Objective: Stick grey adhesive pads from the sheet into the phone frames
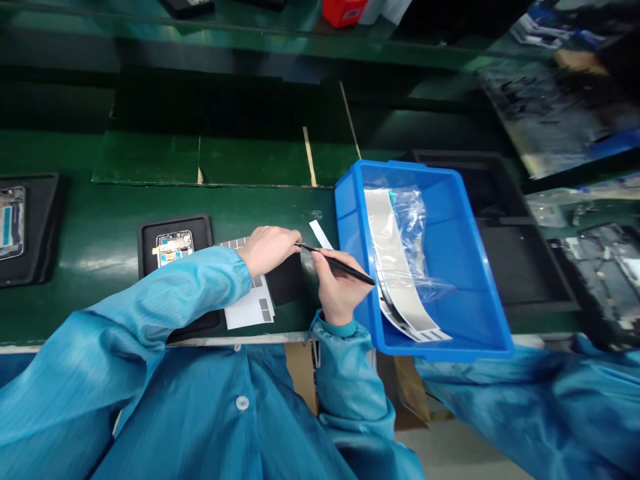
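My right hand (343, 287) grips black tweezers (353, 270) like a pen, their tip pointing left toward my other hand. My left hand (270, 250) is closed, thumb and fingertips pinched together right at that tip. Whatever lies in the pinch is too small or hidden to name. Beneath my left hand and sleeve lies a white sheet with grey rectangular stickers (247, 308). Next to it is a dark flat piece (286, 280). A narrow white strip (321, 235) sticks out behind my right hand. Left of the sheet, an opened phone (174, 247) rests in a black tray (203, 230).
A blue bin (477, 280) close to my right hand contains long white sticker sheets (393, 240) and clear plastic bags (413, 223). Another black tray (43, 233) with a phone part stands far left. Another person's blue sleeve (525, 393) shows at lower right. A shelf edge crosses above the bench.
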